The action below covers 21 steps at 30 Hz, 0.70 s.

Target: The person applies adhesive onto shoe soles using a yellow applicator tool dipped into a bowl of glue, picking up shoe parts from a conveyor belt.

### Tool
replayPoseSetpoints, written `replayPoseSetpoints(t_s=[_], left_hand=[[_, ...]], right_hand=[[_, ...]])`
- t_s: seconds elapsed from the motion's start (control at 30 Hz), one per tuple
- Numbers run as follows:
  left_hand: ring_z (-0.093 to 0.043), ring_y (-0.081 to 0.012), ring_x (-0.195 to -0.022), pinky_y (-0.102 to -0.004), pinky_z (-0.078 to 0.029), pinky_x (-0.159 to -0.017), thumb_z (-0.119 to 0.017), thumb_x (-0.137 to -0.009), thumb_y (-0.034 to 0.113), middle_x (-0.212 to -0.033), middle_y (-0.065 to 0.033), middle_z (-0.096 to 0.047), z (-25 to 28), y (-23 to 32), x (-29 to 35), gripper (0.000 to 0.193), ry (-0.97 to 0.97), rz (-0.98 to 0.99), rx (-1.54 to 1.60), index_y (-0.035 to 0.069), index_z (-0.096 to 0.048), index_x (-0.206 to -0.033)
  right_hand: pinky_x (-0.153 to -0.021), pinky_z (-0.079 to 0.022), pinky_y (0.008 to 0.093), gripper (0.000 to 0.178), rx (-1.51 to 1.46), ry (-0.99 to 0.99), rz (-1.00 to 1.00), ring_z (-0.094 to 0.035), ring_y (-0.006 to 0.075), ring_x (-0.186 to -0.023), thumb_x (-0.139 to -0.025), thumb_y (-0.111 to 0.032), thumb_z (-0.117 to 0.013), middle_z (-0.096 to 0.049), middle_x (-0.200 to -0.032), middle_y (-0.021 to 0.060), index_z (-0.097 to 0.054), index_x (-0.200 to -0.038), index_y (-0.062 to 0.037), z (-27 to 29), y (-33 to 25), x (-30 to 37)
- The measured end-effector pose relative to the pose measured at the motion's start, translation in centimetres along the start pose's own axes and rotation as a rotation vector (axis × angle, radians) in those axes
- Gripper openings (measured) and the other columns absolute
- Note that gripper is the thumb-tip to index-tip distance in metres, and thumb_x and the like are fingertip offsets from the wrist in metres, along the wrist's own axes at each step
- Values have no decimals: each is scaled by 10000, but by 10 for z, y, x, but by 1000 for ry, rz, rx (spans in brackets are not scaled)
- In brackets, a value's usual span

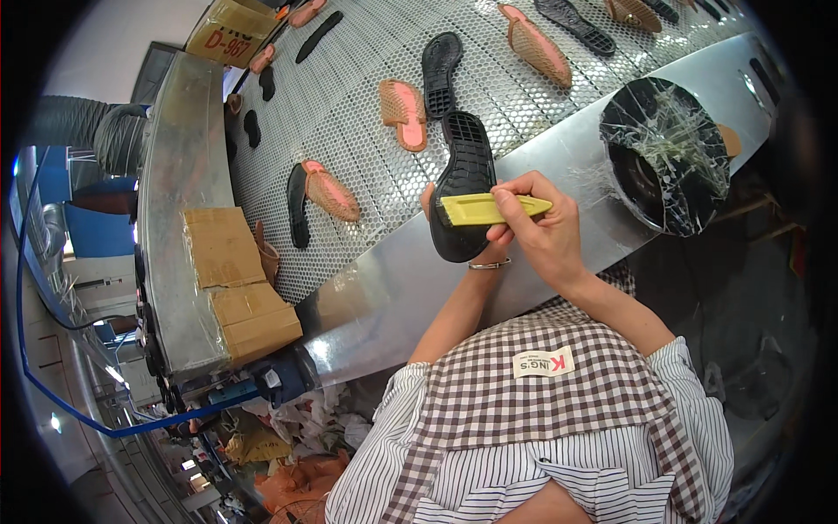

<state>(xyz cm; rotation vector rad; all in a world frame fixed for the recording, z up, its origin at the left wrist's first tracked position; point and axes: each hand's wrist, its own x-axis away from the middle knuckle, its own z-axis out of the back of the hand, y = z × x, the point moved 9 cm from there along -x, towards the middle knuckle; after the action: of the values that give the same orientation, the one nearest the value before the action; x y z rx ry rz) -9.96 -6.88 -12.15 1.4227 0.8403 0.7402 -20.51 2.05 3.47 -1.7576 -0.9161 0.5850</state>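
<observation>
My left hand (pixel 429 200) grips a black shoe sole (pixel 468 170) from beneath, with fingertips showing at its left edge; most of that hand is hidden. The sole's ridged, grid-patterned side lies at its far end and its smooth, wider end is nearer me. In my right hand (pixel 546 229), a yellow-handled brush (pixel 480 210) is pinched across the sole's near part; its brush end is hard to make out. Just beyond the held sole, another black sole (pixel 443 65) lies on the perforated metal conveyor (pixel 367 44), beside a woven tan upper with pink lining (pixel 403 113).
A round black pot (pixel 628 188) covered in stringy dried glue stands on the metal ledge (pixel 375 271) to the right. More soles and woven uppers (pixel 537 48) are spread over the conveyor. Flattened cardboard (pixel 231 253) rests on the metal side at left, with a carton (pixel 229 35) farther back.
</observation>
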Motion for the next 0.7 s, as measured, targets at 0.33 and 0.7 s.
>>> replayPoseSetpoints(t_s=[0.33, 0.7], left_hand=[[-591, -175, -972, -351, -472, -827, -677, -837, 236, -925, 10, -614, -7, 31, 21, 312, -235, 210, -543, 101, -573, -1098], [-574, -149, -1086, -311, -470, -926, -732, -799, 157, -1134, -49, -601, -19, 83, 9, 499, -282, 160, -216, 87, -504, -1237]], right_hand=[[-484, -498, 191, 120, 199, -279, 140, -631, 79, -584, -924, -74, -591, -654, -742, 56, -617, -897, 41, -31, -28, -11], [-483, -496, 205, 94, 500, -798, 267, -613, 79, -587, -879, -64, -642, -620, -739, 49, -627, -879, 29, -63, -70, -33]])
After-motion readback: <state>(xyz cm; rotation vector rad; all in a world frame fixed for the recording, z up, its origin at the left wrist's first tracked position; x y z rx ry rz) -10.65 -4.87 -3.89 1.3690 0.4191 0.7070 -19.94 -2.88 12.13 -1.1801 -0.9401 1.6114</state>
